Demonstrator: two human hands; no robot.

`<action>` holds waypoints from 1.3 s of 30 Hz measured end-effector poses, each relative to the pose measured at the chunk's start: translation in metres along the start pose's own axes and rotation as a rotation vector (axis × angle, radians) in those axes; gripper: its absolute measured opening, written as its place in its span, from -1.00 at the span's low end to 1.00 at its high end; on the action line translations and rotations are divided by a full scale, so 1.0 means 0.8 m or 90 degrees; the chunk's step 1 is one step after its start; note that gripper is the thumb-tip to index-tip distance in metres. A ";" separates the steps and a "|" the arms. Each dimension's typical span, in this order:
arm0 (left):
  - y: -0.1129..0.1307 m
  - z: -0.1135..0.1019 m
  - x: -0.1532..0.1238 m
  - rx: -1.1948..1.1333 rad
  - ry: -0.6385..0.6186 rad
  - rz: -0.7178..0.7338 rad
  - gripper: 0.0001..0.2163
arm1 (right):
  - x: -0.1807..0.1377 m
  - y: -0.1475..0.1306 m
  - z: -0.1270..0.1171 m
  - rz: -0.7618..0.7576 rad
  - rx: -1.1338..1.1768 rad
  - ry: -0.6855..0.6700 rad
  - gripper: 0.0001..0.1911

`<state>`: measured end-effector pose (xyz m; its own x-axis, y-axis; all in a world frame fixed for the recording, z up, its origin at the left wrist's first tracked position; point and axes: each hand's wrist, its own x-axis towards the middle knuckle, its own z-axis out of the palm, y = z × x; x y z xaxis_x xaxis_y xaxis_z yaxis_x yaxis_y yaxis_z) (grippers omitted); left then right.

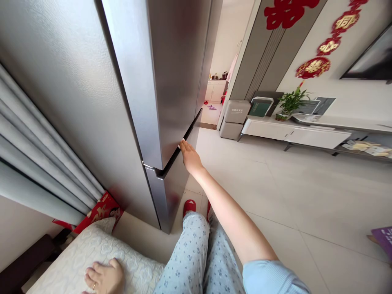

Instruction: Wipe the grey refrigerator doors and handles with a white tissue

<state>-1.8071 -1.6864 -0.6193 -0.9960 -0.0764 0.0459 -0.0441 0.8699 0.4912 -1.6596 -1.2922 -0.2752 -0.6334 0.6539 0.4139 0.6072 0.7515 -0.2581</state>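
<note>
A tall grey refrigerator [180, 73] stands in front of me, its doors closed. My right hand [190, 157] is at the dark recess [167, 167] between the upper and lower doors. Its fingers are hooked at the bottom edge of the upper door, and the fingertips are partly hidden there. My left hand [107, 277], with a ring on one finger, rests palm down and fingers spread on a pale quilted sofa cover [137, 261].
A grey curtain [39, 143] and a red box [104, 210] are left of the refrigerator. Red slippers [189, 206] are on my feet. Across the tiled floor stand a bin-like box [235, 118] and a low TV cabinet [272, 128] with a potted plant [288, 104].
</note>
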 end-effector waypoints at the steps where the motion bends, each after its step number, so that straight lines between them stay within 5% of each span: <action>1: -0.001 0.001 0.000 0.000 0.004 -0.003 -0.25 | 0.008 0.004 -0.002 0.005 -0.014 -0.009 -0.17; 16: -0.001 -0.001 0.002 0.041 -0.039 -0.028 -0.22 | 0.129 0.096 0.005 0.100 -0.080 -0.056 -0.21; 23: -0.003 -0.001 0.003 0.038 -0.046 -0.022 -0.25 | 0.161 0.110 -0.004 0.129 -0.116 -0.096 -0.27; 31: -0.012 0.009 0.004 0.033 -0.045 -0.016 -0.24 | 0.137 0.088 -0.010 0.114 -0.113 -0.085 -0.28; 39: -0.005 0.004 -0.002 0.009 -0.037 -0.018 -0.24 | 0.048 0.039 -0.005 0.039 -0.041 -0.026 -0.05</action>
<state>-1.8056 -1.6879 -0.6241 -0.9972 -0.0726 -0.0182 -0.0724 0.8744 0.4797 -1.6630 -1.2439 -0.2644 -0.6123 0.7025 0.3628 0.6739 0.7037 -0.2253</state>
